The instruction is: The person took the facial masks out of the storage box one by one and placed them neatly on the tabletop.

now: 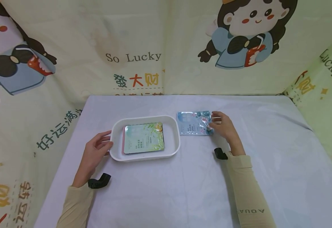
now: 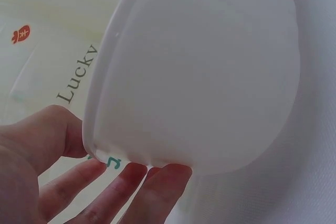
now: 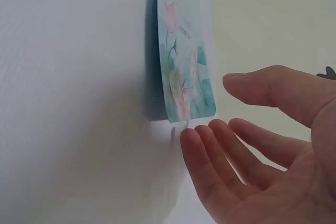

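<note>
A white oval tray sits left of centre, with a green foil sachet lying inside over a pink-edged one. My left hand touches the tray's left end from outside. In the left wrist view, its thumb and fingertips meet the tray's outer wall, fingers nearly straight. A blue floral foil sachet lies right of the tray. My right hand is at that sachet's right edge. The right wrist view has thumb and fingers spread just off the sachet's end, with nothing between them.
A white cloth covers the table. Behind it hangs a pale cloth backdrop with cartoon figures and lettering. Black wrist devices are strapped near both beige sleeves.
</note>
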Action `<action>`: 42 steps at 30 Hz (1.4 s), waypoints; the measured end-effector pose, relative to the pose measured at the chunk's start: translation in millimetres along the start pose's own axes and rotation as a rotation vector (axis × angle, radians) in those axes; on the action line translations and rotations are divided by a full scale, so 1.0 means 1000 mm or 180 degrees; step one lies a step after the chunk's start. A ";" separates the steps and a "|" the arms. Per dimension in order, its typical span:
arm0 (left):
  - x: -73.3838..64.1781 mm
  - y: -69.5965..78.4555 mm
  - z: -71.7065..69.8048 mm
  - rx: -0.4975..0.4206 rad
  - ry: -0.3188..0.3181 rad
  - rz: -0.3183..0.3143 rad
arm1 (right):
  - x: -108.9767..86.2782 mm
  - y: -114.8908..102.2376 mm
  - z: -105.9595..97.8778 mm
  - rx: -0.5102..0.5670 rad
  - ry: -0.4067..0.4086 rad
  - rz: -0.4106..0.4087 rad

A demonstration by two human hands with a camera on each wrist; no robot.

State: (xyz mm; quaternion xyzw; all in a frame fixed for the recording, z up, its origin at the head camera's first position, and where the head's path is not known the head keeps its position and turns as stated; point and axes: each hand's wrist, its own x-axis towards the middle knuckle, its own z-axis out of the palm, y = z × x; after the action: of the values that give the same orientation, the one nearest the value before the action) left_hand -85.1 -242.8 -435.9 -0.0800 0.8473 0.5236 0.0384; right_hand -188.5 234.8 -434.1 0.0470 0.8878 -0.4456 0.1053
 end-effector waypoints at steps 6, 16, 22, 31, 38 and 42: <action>-0.001 0.000 0.000 0.0005 -0.0002 0.0016 | -0.004 -0.003 -0.003 0.0042 0.0080 -0.0202; -0.001 0.001 0.001 0.0000 -0.0006 0.0028 | -0.008 -0.019 0.002 0.0063 0.0141 -0.0314; -0.001 0.001 0.001 -0.0018 -0.0001 0.0026 | -0.012 -0.030 0.007 0.0105 0.0101 -0.0481; 0.000 0.000 0.001 -0.0032 -0.0013 0.0017 | -0.020 -0.049 0.017 0.0158 -0.0006 -0.0707; 0.001 -0.001 0.000 -0.0036 -0.0016 0.0001 | -0.026 -0.061 0.032 0.0107 -0.0052 -0.0879; 0.001 0.000 0.001 -0.0032 -0.0003 -0.0005 | -0.030 -0.065 0.038 0.0108 -0.0099 -0.1025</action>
State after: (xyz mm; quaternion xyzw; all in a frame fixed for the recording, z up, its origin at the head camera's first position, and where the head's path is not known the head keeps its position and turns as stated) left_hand -86.0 -242.4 -436.7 -0.0805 0.8446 0.5279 0.0388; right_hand -165.4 166.0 -397.9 -0.1010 0.8745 -0.4723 0.0456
